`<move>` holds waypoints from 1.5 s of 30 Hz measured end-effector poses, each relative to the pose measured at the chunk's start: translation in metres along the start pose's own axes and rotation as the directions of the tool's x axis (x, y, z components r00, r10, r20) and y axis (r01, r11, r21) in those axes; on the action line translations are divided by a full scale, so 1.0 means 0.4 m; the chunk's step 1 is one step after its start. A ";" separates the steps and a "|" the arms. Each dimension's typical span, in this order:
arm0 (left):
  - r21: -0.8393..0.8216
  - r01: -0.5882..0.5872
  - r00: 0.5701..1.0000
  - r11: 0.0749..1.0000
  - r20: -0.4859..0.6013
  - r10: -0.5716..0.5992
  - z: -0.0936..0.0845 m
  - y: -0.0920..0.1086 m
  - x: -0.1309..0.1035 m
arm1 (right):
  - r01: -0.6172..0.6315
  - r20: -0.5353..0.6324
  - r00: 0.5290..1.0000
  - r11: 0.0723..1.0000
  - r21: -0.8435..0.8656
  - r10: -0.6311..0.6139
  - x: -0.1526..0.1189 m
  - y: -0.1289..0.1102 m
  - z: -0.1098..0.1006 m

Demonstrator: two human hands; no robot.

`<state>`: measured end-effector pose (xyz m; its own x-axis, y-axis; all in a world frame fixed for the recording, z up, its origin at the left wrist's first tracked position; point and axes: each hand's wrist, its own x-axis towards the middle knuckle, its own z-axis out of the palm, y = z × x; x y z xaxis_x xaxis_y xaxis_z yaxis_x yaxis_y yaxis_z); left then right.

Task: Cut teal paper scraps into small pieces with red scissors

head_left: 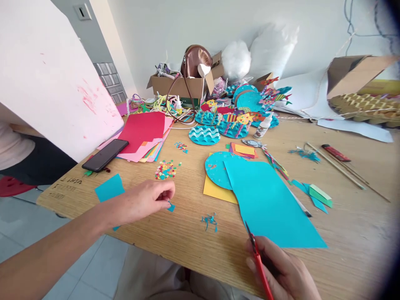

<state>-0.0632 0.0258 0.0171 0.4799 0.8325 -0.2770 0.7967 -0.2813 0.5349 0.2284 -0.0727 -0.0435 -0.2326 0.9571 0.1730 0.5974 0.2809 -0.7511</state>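
My left hand (146, 200) is closed in a pinch on a small blue paper piece (171, 207), low over the table. A blue paper square (110, 188) lies beyond that forearm, partly covered by it. My right hand (281, 271) grips red-handled scissors (258, 260), their blades pointing up toward the large blue sheet (278, 204). That sheet overlaps a round blue disc (215, 168) and yellow paper (215, 193). Between my hands lie thin blue paper scraps (210, 222).
Colored confetti dots (165, 170) lie beyond my left hand. A black phone (105, 155) and stacked colored paper (142, 133) are at the left. Further back stand a glue bottle (263, 126), paper fish decorations (237, 118) and a cardboard box (175, 85). Sticks (336, 165) lie right.
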 end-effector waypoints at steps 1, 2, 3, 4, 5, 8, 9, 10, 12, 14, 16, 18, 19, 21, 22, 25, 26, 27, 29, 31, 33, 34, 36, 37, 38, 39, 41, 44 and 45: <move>-0.102 0.009 1.000 0.995 -0.017 -0.011 0.000 0.007 -0.003 | -0.056 -0.020 0.998 0.996 0.074 0.057 0.003 -0.011 0.006; -0.204 0.009 1.000 0.979 -0.025 -0.014 0.001 0.014 -0.006 | -0.112 -0.035 0.992 0.980 0.167 0.119 0.008 -0.024 0.014; -0.290 0.002 1.000 0.957 -0.020 -0.008 0.004 0.022 -0.007 | -0.167 -0.040 0.982 0.952 0.258 0.183 0.016 -0.038 0.022; -0.357 -0.008 1.000 0.934 -0.009 0.005 0.008 0.030 -0.007 | -0.212 -0.037 0.970 0.917 0.337 0.238 0.027 -0.054 0.031; -0.399 -0.018 1.000 0.917 0.005 0.022 0.012 0.038 -0.006 | -0.236 -0.008 0.965 0.884 0.405 0.261 0.040 -0.069 0.040; -0.388 -0.059 0.997 0.920 0.024 0.074 0.023 0.065 0.000 | -0.268 0.082 0.962 0.844 0.464 0.261 0.084 -0.112 0.057; -0.367 -0.078 0.995 0.927 0.022 0.093 0.025 0.075 0.003 | -0.281 0.087 0.958 0.841 0.463 0.272 0.098 -0.124 0.061; -0.348 -0.096 0.994 0.932 0.021 0.110 0.026 0.085 0.004 | -0.287 0.104 0.957 0.839 0.463 0.270 0.110 -0.134 0.065; -0.328 -0.114 0.991 0.938 0.024 0.129 0.028 0.102 0.006 | -0.289 0.130 0.957 0.831 0.475 0.259 0.127 -0.148 0.072; -0.332 -0.121 0.990 0.936 0.029 0.138 0.030 0.114 0.008 | -0.279 0.143 0.960 0.828 0.486 0.240 0.136 -0.156 0.082; -0.366 -0.130 0.987 0.921 0.039 0.154 0.033 0.118 0.009 | -0.280 0.157 0.960 0.811 0.514 0.232 0.140 -0.157 0.093; -0.436 -0.131 0.984 0.890 0.053 0.171 0.037 0.116 0.009 | -0.285 0.165 0.959 0.774 0.566 0.232 0.141 -0.156 0.100; -0.474 -0.127 0.984 0.871 0.052 0.172 0.039 0.113 0.007 | -0.283 0.161 0.959 0.755 0.592 0.233 0.142 -0.156 0.102; -0.541 -0.123 0.986 0.832 0.026 0.163 0.044 0.108 0.000 | -0.279 0.143 0.959 0.721 0.634 0.246 0.142 -0.155 0.102; -0.563 -0.125 0.988 0.817 0.004 0.154 0.047 0.106 -0.006 | -0.280 0.137 0.958 0.707 0.649 0.254 0.143 -0.155 0.099; -0.571 -0.147 0.989 0.808 -0.068 0.132 0.062 0.104 -0.024 | -0.282 0.142 0.957 0.697 0.660 0.253 0.145 -0.152 0.089; -0.547 -0.143 0.990 0.825 -0.076 0.121 0.068 0.105 -0.029 | -0.273 0.140 0.960 0.713 0.646 0.241 0.145 -0.150 0.085; -0.512 -0.136 0.991 0.848 -0.081 0.110 0.076 0.107 -0.032 | -0.260 0.138 0.965 0.737 0.624 0.223 0.147 -0.149 0.081; -0.427 -0.121 0.992 0.896 -0.091 0.090 0.089 0.112 -0.035 | -0.228 0.137 0.974 0.792 0.566 0.183 0.149 -0.146 0.073; -0.377 -0.117 0.991 0.919 -0.111 0.081 0.100 0.116 -0.035 | -0.205 0.143 0.978 0.827 0.524 0.152 0.153 -0.145 0.068; -0.386 -0.120 0.989 0.915 -0.126 0.076 0.107 0.119 -0.033 | -0.196 0.139 0.980 0.840 0.506 0.145 0.155 -0.147 0.067; -0.408 -0.117 0.990 0.905 -0.119 0.074 0.110 0.119 -0.032 | -0.197 0.130 0.980 0.841 0.504 0.151 0.155 -0.148 0.068; -0.475 -0.112 0.992 0.873 -0.098 0.074 0.116 0.118 -0.033 | -0.203 0.114 0.979 0.839 0.505 0.168 0.153 -0.150 0.072; -0.514 -0.111 0.993 0.851 -0.094 0.073 0.121 0.118 -0.034 | -0.209 0.107 0.978 0.838 0.504 0.179 0.150 -0.151 0.074; -0.555 -0.111 0.993 0.825 -0.101 0.065 0.126 0.118 -0.036 | -0.214 0.102 0.977 0.839 0.500 0.188 0.145 -0.151 0.076; -0.596 -0.110 0.992 0.796 -0.119 0.047 0.132 0.118 -0.038 | -0.219 0.098 0.976 0.842 0.493 0.196 0.139 -0.152 0.078; -0.677 -0.120 0.984 0.726 -0.178 -0.003 0.147 0.119 -0.042 | -0.242 0.108 0.970 0.850 0.468 0.217 0.120 -0.154 0.078; -0.789 -0.168 0.959 0.591 -0.269 -0.086 0.170 0.119 -0.048 | -0.288 0.185 0.955 0.866 0.408 0.231 0.085 -0.162 0.072; -0.813 -0.185 0.951 0.552 -0.290 -0.109 0.175 0.119 -0.050 | -0.290 0.212 0.952 0.876 0.385 0.221 0.074 -0.165 0.069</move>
<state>-0.0091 -0.0376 -0.0080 0.2629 0.9606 -0.0904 0.0520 0.0795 0.9955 0.1610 -0.0647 -0.0063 -0.2522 0.9579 -0.1370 0.2954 -0.0586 -0.9536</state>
